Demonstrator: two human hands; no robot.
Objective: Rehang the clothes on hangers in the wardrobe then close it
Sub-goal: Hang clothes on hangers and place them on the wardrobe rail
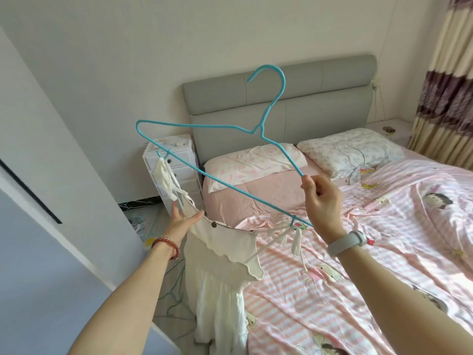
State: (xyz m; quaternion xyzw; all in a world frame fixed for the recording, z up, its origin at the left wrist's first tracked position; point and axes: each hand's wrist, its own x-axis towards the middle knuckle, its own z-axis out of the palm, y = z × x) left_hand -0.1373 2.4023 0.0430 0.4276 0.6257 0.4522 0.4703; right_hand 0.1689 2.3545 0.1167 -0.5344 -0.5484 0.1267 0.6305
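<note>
Hanger: one blue wire hanger (pixel 204 152) is being held up, tilted, above the bed's near left corner, its hook pointing up toward the headboard.
Dress: one white strappy dress (pixel 220 265) is hanging from the hanger by two tied straps — one looped on the left notch, one on the right notch near the lower end — with its skirt dropping down beside the bed.
Right hand: the right hand (pixel 320 198) is gripping the hanger's right end, fingers closed around the wire; one pale wristband is sitting on that wrist.
Left hand: the left hand (pixel 180 219) is lying open, fingers spread, touching the dress's top edge just below the left strap; red bead bracelets are circling the wrist.
Bed: one bed (pixel 384 252) with a pink striped cartoon sheet is carrying two pillows (pixel 256 165).
Floor: more hangers (pixel 174 285) are lying on the floor — count unclear.
Drawers: one white drawer unit (pixel 176 155) is standing beside the headboard.
</note>
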